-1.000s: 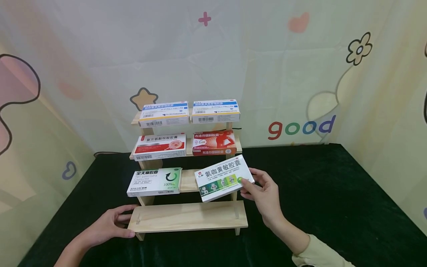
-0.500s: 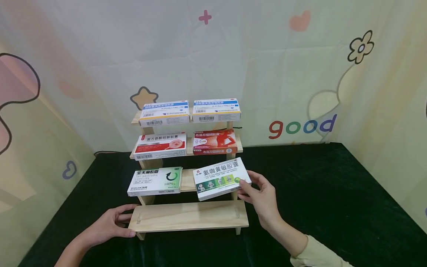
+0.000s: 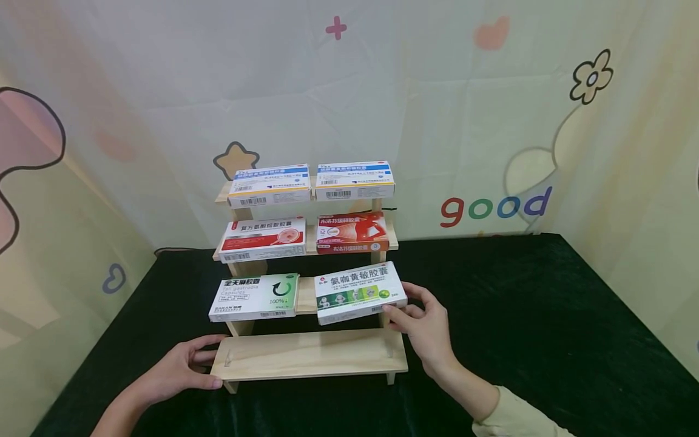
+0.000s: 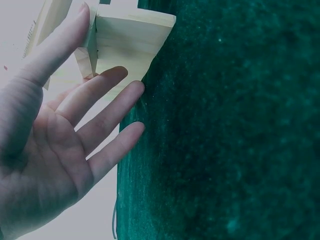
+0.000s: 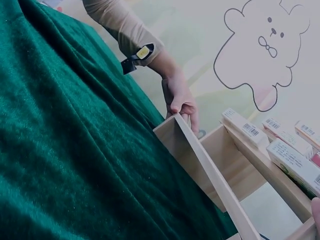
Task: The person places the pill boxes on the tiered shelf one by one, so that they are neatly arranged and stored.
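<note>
A white medicine box (image 3: 357,288) with a green picture band lies slightly askew on the right of the second step from the bottom of a wooden stepped display stand (image 3: 306,358). My right hand (image 3: 428,331) pinches its right end, thumb at the front edge. My left hand (image 3: 177,370) holds the left end of the lowest step between thumb and index finger. In the left wrist view, the other fingers of my left hand (image 4: 65,140) spread out beside the wood. A white and green capsule box (image 3: 253,297) lies left of the held box.
On the step above are a white and red box (image 3: 263,238) and a red box (image 3: 352,232). Two white and blue boxes (image 3: 269,185) lie on the top step. Dark green cloth (image 3: 519,328) covers the table, with a printed curtain (image 3: 382,91) behind.
The white and green medicine box has come down and left onto the step and turned straighter, moved by my right hand. My left hand stays at the stand's lowest step.
</note>
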### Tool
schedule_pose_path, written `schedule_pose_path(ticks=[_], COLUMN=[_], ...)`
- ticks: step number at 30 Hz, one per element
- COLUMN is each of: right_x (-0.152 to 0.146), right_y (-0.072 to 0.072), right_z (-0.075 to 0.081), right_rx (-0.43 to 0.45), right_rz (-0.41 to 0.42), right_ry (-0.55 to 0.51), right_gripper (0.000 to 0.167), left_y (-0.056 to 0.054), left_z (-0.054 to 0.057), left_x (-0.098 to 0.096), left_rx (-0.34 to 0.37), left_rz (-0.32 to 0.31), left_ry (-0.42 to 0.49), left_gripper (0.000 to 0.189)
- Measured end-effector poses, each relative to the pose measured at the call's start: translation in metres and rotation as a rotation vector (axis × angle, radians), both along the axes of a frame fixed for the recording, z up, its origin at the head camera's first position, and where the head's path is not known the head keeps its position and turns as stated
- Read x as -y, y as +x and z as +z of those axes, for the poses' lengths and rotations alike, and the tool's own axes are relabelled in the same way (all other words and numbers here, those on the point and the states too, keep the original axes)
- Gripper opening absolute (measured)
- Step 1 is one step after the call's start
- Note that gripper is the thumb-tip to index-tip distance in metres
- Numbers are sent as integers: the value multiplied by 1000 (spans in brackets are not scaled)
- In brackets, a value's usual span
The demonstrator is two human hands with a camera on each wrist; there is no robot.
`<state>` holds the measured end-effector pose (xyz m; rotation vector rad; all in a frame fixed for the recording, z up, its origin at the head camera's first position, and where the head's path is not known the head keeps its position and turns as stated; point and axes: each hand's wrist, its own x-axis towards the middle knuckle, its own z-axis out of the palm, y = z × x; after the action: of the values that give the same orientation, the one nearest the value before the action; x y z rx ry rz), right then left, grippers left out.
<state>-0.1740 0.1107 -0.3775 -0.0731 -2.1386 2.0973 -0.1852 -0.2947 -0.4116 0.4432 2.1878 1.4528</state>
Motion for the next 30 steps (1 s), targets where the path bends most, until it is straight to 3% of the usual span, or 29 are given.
schedule_pose_path(ticks=[12,22,30], right_x=[3,1,2], right_y=[0,-3,-5], right_z=[-9,-13,-15], right_rx=[-100,-216,-266], right_rz=[-36,-31,-64], right_ry=[48,224,240], right_gripper=[47,44,41], left_y=[0,0,0], left_z=[-2,-2,-1], left_x=[-1,1,-1], left_rx=[-3,0,-2], left_rz=[-3,-9,3], left_ry=[3,8,-11], left_gripper=[76,75,77])
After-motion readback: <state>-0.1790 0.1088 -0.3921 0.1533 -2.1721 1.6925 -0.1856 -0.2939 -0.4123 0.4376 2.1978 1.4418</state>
